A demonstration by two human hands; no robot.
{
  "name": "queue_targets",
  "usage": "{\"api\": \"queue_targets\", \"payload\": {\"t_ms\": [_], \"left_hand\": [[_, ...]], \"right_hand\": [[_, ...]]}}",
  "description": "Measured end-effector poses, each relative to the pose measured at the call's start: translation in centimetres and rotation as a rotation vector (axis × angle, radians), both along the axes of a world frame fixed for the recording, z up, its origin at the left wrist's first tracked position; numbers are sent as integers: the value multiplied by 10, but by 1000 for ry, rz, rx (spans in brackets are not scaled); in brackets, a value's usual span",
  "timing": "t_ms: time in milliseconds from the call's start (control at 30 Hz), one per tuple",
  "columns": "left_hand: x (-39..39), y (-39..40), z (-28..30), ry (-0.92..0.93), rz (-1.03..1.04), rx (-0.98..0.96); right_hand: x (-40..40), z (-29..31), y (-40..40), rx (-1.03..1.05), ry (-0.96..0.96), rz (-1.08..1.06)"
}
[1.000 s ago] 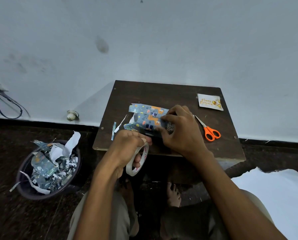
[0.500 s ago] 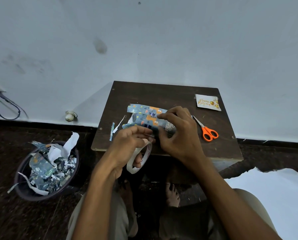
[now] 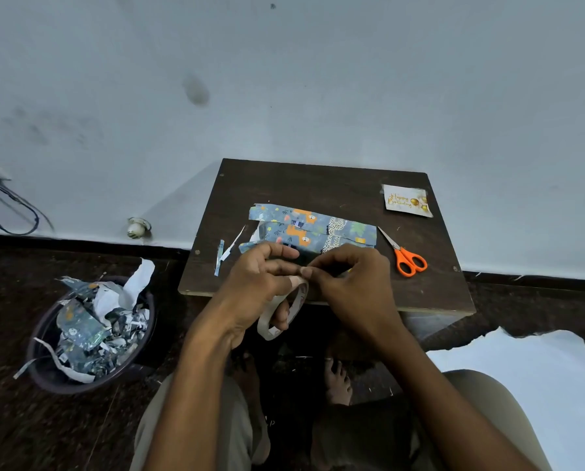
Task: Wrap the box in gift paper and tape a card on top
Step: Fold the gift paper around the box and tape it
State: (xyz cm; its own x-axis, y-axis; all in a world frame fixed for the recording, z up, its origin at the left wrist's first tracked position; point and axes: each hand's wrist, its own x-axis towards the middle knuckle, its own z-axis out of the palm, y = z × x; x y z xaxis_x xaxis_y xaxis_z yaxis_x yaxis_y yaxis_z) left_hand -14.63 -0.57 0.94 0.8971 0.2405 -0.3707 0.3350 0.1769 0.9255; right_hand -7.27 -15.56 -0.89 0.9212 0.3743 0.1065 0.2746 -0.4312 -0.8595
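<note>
Head view looks down on a small dark wooden table set against a pale wall, and the box in its gift paper lies at the middle of the tabletop, a little above the centre of the frame. The paper is blue-grey with orange, green and spotted patches, and its long flaps lie folded over each other in flat bands; the box itself is covered, so its own surface cannot be made out.

Just below the box, at the near edge of the table, the two hands meet. The left hand holds a roll of tape, with fingers curled through and around the ring. The right hand has its thumb and forefinger pinched together at the top of the roll, right where the left fingertips are; whether a free end of tape is between them is too small to tell.

To the right of the box lie orange-handled scissors, blades pointing up and left. In the upper right corner of the table rests a white card with gold lettering. Left of the box lie thin paper offcuts.

On the dark floor at lower left stands a round bin full of paper scraps. A large pale sheet lies at lower right.
</note>
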Motion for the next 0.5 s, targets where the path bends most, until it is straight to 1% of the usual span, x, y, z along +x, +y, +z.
{"api": "queue_targets", "payload": {"t_ms": [133, 233, 367, 433, 500], "left_hand": [[0, 2, -1, 15, -9, 50], [0, 0, 0, 8, -7, 108], [2, -2, -2, -10, 22, 266], [3, -4, -4, 18, 1, 328], [3, -4, -6, 13, -30, 320]], "right_hand": [[-2, 0, 0, 25, -113, 6], [-3, 1, 0, 30, -140, 20], [-3, 3, -2, 109, -157, 28], [-5, 6, -4, 191, -143, 42], [-7, 9, -6, 254, -54, 37]]}}
